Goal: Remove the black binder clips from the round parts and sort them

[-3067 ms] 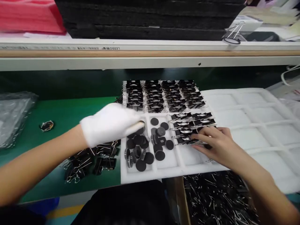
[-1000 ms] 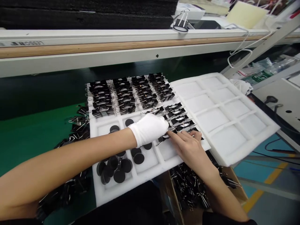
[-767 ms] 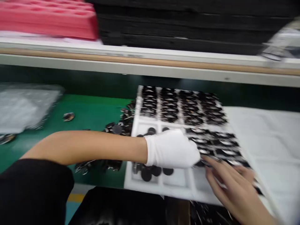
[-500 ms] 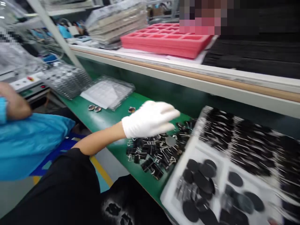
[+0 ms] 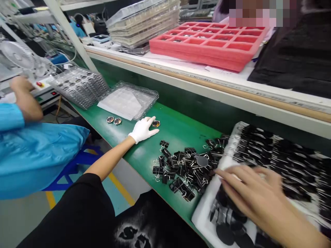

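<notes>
My gloved left hand lies open on the desk, fingertips touching the small round piece at two o'clock. I should pinch it gently. My right hand rests flat on the white tray.

Left hand: white-gloved, arm fully extended forward and to the left, forearm bare below a black sleeve, palm down, fingers spread and lightly curled. Right hand: bare, blurred, low at the right, palm down, fingers stretched flat and pointing left, forearm running off the lower right corner.
</notes>
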A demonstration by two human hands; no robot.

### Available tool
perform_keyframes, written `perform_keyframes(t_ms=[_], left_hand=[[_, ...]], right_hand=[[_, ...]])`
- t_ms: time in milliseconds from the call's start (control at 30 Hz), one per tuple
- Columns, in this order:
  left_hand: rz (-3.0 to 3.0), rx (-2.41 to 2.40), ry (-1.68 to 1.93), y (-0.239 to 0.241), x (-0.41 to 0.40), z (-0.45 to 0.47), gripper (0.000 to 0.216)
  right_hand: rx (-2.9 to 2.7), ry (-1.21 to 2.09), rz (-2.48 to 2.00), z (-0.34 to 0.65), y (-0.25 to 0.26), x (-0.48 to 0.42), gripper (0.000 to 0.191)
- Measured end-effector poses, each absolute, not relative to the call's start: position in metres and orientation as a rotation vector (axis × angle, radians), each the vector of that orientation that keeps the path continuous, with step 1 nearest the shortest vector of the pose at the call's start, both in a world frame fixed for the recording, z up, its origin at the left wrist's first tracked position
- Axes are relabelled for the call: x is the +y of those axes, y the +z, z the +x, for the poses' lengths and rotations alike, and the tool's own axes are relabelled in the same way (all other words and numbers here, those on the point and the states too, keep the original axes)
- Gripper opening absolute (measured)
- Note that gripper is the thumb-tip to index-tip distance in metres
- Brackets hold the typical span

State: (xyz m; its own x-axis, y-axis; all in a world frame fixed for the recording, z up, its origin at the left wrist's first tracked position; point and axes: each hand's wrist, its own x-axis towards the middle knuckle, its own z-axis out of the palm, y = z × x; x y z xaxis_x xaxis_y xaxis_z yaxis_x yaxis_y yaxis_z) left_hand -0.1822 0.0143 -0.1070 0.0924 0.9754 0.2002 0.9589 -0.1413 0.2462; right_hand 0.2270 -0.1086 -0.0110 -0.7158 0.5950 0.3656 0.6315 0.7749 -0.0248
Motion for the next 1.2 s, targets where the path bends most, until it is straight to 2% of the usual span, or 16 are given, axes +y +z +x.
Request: perform_keyframes(t_ms=[100, 233, 367, 533, 667, 800, 900, 1000, 1067, 1133, 1200], left_hand=[[2.285, 1.991, 0.478, -0.102, 0.028, -0.169, 0.060], [2.306, 1.948, 0.475, -0.101, 0.037, -0.150, 0.051], [2.319, 1.927, 0.440, -0.102, 0.037, -0.135, 0.053], [2.385, 1.775, 0.513, -0.103, 0.043, -0.122, 0.049], [2.274, 1.658, 0.628, -0.091, 0.053, -0.105, 0.043], [2.586, 1.376, 0.655, -0.062, 0.043, -0.078, 0.055], [2.892, 1.039, 0.726, -0.040, 0.021, -0.054, 0.054], [3.012, 0.828, 0.875, -0.026, 0.002, -0.033, 0.048], [3.038, 0.760, 0.908, -0.023, -0.005, -0.020, 0.045], [3.050, 0.713, 0.848, -0.023, -0.009, -0.011, 0.044], [3.037, 0.664, 0.752, -0.022, -0.010, -0.007, 0.049]], right_hand=[[-2.716, -0.052, -1.011, 0.166, -0.006, -0.081, 0.028], [-2.854, -0.059, -1.405, 0.116, -0.006, -0.031, 0.023], [-2.884, 0.078, -1.540, 0.134, -0.005, 0.002, 0.020], [-2.910, 0.313, -1.473, 0.172, -0.004, -0.013, 0.036], [-2.813, 0.358, -1.416, 0.180, -0.002, -0.036, 0.016], [-2.170, 0.760, -1.399, 0.185, 0.001, -0.057, 0.004], [-1.616, 1.020, -1.392, 0.183, 0.000, -0.073, 0.019], [-1.509, 0.944, -1.437, 0.175, -0.003, -0.084, 0.022], [-1.437, 0.918, -1.479, 0.172, -0.007, -0.086, 0.032], [-1.346, 1.068, -1.451, 0.173, -0.012, -0.085, 0.044], [-1.312, 1.259, -1.382, 0.176, -0.017, -0.083, 0.042]])
